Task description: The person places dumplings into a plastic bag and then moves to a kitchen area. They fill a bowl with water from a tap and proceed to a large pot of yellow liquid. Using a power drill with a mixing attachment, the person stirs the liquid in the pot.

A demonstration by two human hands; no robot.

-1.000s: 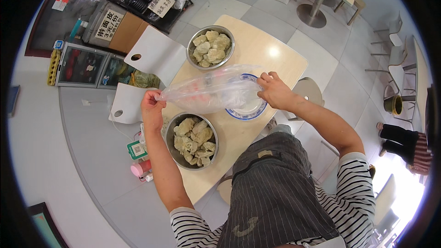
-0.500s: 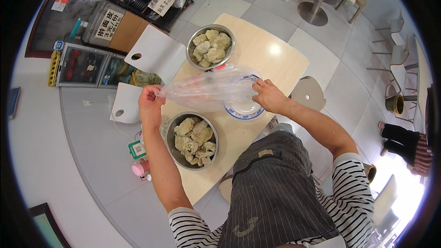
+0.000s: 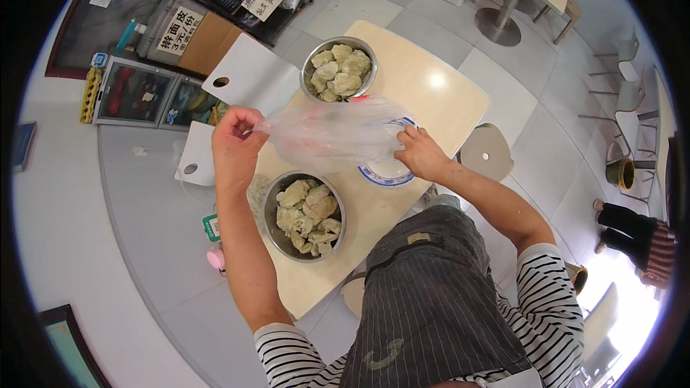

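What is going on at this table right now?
A person in a striped shirt and dark apron stands at a light wooden table, holding a clear plastic bag stretched between both hands. The left hand grips one end and the right hand the other, above a blue-rimmed plate. Two metal bowls of pale dumpling-like pieces sit on the table, the near bowl by the person's left forearm and the far bowl beyond the bag. Neither bowl is being touched.

A metal bowl (image 3: 338, 68) of pale dumplings sits at the upper centre of the frame, and a second such bowl (image 3: 304, 215) lies below it on the beige table (image 3: 438, 93). A round stool (image 3: 486, 153) stands at centre right, and white chairs (image 3: 248, 75) stand at upper left.
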